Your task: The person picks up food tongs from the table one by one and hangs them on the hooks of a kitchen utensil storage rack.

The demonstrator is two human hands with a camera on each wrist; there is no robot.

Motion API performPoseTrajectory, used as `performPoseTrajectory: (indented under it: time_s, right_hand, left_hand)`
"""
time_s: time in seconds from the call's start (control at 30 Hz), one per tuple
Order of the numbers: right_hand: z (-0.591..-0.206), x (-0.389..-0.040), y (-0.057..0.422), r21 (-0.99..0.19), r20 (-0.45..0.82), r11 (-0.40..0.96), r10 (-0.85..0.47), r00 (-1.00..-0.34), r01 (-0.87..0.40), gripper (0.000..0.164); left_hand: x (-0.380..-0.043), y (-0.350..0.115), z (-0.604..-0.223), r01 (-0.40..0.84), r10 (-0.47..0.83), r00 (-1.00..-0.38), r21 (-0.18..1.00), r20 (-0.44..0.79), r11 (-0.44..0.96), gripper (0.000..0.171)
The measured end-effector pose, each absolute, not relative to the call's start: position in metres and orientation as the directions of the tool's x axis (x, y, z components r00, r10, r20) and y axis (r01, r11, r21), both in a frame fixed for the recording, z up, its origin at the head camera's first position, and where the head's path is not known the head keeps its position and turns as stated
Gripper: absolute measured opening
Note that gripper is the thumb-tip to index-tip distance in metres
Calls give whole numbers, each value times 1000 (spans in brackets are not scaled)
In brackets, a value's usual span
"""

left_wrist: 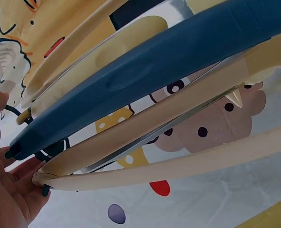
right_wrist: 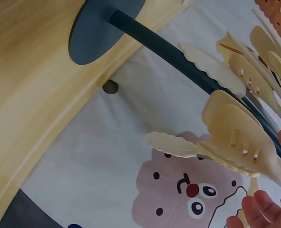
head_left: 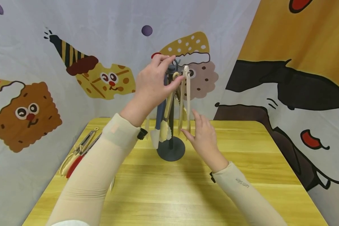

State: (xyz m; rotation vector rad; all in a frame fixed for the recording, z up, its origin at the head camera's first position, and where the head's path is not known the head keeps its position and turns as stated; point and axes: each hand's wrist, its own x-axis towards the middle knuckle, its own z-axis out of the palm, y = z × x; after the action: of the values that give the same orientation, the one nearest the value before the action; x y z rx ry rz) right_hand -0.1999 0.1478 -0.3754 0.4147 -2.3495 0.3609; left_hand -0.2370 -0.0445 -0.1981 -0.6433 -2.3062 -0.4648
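Observation:
A dark utensil stand has several kitchen tools hanging from its top. My left hand is at the hooks, thumb and fingers spread around the top. Its thumb is by the upper end of beige tongs. In the left wrist view, its fingers touch the hook ends below a blue-handled tool. My right hand is near the lower ends of the tongs, thumb and fingers apart. In the right wrist view, slotted beige heads hang close to its fingers; contact is unclear.
On the left of the wooden table lie metal-and-beige tongs and a red-ended tool, partly behind my left sleeve. A white spatula head hangs on the stand's left. A cartoon-printed cloth stands behind the table.

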Motion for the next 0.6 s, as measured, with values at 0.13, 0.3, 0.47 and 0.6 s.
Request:
performPoseTrajectory:
  time_s: [0.13, 0.3, 0.47, 0.6]
  right_hand:
    - [-368, -196, 151, -215, 669, 881, -181, -721, -421, 78]
    - [-361, -193, 158, -290, 675, 849, -146, -723, -442, 70]
    - [-357, -193, 167, -318, 690, 836, -121, -714, -448, 67]
    - [-354, -193, 174, -324, 681, 843, -107, -724, -429, 64]
  left_hand:
    - [-237, -45, -198, 562, 316, -637, 142, 703, 815, 65]
    - [-237, -46, -198, 570, 322, -635, 144, 702, 809, 64]
    - [-239, -48, -199, 586, 328, -628, 151, 706, 796, 62]
    - [-240, -49, -201, 600, 336, -629, 163, 701, 783, 61]
